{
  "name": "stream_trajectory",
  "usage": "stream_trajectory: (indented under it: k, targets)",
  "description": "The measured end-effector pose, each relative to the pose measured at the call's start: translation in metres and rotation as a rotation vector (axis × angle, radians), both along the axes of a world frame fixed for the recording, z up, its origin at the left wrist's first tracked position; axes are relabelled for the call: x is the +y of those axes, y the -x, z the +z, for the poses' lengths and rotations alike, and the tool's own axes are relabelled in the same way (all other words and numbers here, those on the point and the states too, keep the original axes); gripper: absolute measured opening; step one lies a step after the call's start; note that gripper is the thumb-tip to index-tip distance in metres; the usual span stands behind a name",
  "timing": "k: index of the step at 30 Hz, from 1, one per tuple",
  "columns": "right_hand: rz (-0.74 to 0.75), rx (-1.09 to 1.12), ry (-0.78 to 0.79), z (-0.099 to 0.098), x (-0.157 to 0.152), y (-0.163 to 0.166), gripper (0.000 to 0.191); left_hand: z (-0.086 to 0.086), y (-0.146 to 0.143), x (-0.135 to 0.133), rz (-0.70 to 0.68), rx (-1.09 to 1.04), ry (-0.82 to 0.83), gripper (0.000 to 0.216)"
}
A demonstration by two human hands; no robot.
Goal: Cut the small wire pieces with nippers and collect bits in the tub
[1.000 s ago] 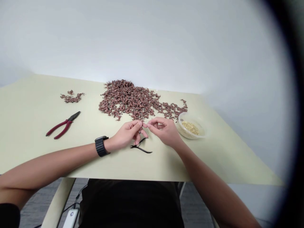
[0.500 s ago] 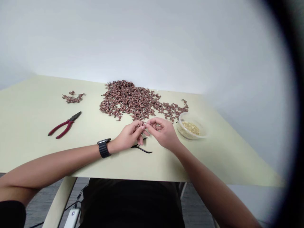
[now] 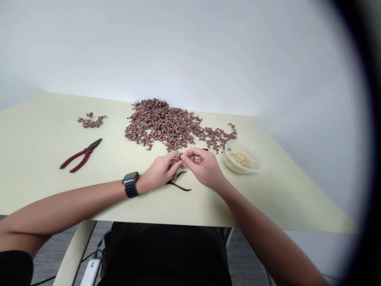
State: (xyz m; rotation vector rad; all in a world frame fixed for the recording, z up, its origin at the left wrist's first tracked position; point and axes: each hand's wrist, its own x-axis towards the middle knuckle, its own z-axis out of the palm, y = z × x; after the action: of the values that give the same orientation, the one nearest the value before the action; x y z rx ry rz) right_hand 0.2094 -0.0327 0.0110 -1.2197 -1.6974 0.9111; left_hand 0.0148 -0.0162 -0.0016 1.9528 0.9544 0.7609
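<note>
My left hand [image 3: 161, 170], with a watch at its wrist, pinches a small reddish-brown piece [image 3: 180, 155] between thumb and fingers. The fingertips of my right hand [image 3: 204, 167] are pressed together and meet that piece; anything else in them is too small to make out. Just beyond both hands lies a big heap of similar reddish-brown pieces [image 3: 162, 125], thin-limbed with dark spots. Under my left hand, a tool with thin black handles [image 3: 180, 186] rests on the table, its head hidden by the hand.
Pliers with red handles [image 3: 81, 155] lie at the left of the table [image 3: 133, 208]. Behind them is a small cluster of brown pieces [image 3: 92, 121]. To the right stands a clear round tub [image 3: 235, 169] holding tiny gold-coloured parts [image 3: 241, 159]. A pale wall rises behind the table.
My left hand has rolled slightly, and its fingers are curled in more below the piece. A short black bit now shows beyond my right hand. The fingertips remain together.
</note>
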Motion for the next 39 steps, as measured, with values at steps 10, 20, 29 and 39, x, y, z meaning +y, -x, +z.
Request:
stream_trajectory:
  k: [10,20,29,39]
  targets:
    - [0.005,-0.040,-0.009,0.000,0.000,-0.002,0.021,-0.010,0.005,0.006,0.008,0.229,-0.267,0.026]
    - [0.001,-0.109,0.041,0.002,0.002,-0.002,0.018,-0.015,0.006,0.009,0.015,0.331,-0.375,0.031]
    - [0.023,-0.011,0.082,-0.002,0.005,0.002,0.025,-0.013,0.007,0.011,0.029,0.346,-0.366,0.031]
    - [0.025,0.055,0.184,0.005,0.003,0.003,0.034,-0.009,0.004,0.009,0.014,0.168,-0.212,0.028]
